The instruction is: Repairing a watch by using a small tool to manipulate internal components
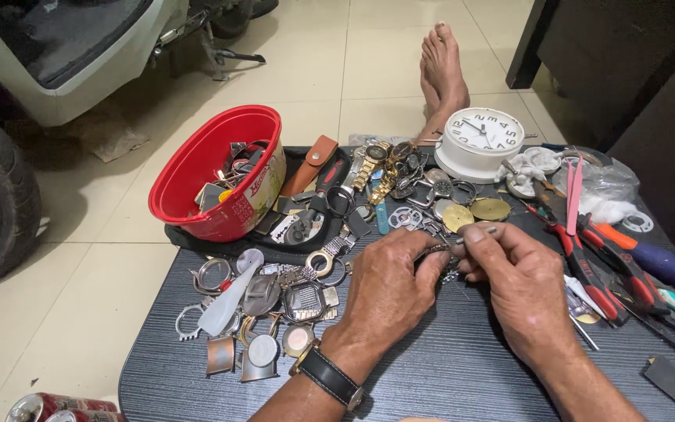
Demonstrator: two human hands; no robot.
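Observation:
My left hand [388,289], with a dark strapped wristwatch [330,377] on its wrist, pinches a small metal watch part [439,250] over the dark table [447,367]. My right hand [521,281] meets it from the right and grips a thin metal tool [484,231] whose tip touches that part. Both hands hover mid-table, fingers closed. What lies under the palms is hidden.
Watch cases and backs [275,301] lie left of the hands. A tipped red tub [212,172] of parts sits at the back left, a white clock [482,141] behind. Red-handled pliers [587,266] and an orange-tipped screwdriver [650,258] lie right. Bare feet [443,70] rest on the tiled floor.

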